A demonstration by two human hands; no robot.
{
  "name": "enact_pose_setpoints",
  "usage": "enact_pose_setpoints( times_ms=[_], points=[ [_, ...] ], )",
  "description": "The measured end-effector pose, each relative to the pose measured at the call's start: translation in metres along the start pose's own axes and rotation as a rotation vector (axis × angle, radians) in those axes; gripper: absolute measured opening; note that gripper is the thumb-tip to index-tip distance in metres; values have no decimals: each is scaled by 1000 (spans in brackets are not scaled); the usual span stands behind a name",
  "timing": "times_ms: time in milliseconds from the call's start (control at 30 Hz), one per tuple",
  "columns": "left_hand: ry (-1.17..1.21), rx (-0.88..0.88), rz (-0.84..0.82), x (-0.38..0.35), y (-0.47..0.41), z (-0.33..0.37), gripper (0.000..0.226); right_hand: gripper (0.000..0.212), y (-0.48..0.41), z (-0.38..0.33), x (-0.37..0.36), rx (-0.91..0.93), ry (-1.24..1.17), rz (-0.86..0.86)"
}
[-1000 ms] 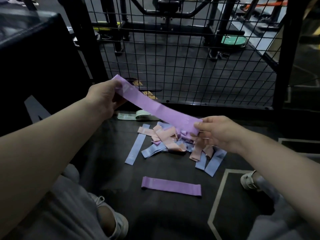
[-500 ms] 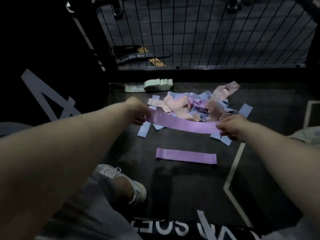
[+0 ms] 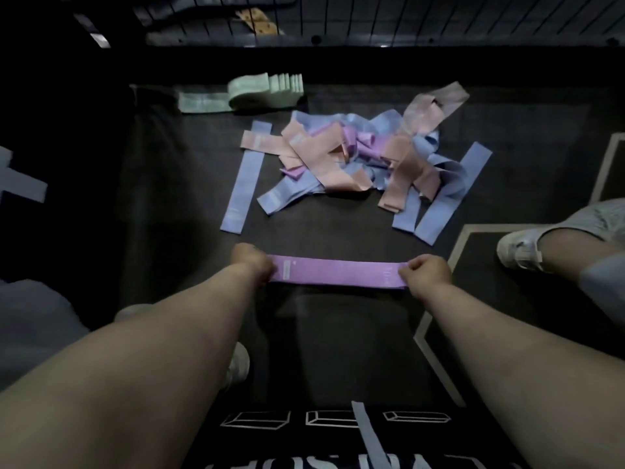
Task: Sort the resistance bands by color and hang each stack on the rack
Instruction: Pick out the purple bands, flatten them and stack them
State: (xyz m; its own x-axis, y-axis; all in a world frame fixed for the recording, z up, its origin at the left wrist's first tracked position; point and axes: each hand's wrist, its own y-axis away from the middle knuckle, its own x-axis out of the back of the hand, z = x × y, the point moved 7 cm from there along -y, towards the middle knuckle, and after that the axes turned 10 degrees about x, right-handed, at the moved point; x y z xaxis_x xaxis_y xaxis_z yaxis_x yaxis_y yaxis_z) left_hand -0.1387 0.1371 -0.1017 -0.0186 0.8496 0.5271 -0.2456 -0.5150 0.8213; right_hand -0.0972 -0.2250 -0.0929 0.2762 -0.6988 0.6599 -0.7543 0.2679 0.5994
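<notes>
Left hand [image 3: 253, 264] and right hand [image 3: 426, 270] pinch opposite ends of a flat, matte purple band [image 3: 338, 274] on dark floor [image 3: 189, 198].

A purple band [image 3: 338, 274] lies flat crosswise, near the mixed pile [image 3: 355, 164].

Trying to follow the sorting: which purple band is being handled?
The flat purple band nearest the person, pinched at each end by the left hand and right hand; others lie tangled in the heap.
</notes>
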Motion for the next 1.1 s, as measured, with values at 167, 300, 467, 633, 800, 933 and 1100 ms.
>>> enact_pose_setpoints(
  times_ms=[167, 300, 467, 633, 800, 933, 1100],
  points=[
    [-82, -27, 57, -10, -7, -5, 13, 10, -6, 12, -11, 37, 65, -5],
    [-124, -25, 85, -11, -14, -4, 10, 8, -10, 16, -16, 41, 64, 15],
    [-171, -7, 94, -16, -21, -3, 13, 7, -11, 17, -18, 24, 72, -1],
    [-261, -95, 101, -26, -23, 1, 8, 8, -11, 16, -23, 49, 83, -10],
    [-365, -144, 125, -34, -24, 2, 14, 22, -10, 14, -23, 41, 209, 40],
    [-809, -394, 365, -34, -6, 14, 37, 56, 0, -14, -28, 388, 619, 48],
    [-1223, -914, 278, -77, 8, 13, 66, 94, 5, -21, -64, 601, 780, -362]
  ],
)
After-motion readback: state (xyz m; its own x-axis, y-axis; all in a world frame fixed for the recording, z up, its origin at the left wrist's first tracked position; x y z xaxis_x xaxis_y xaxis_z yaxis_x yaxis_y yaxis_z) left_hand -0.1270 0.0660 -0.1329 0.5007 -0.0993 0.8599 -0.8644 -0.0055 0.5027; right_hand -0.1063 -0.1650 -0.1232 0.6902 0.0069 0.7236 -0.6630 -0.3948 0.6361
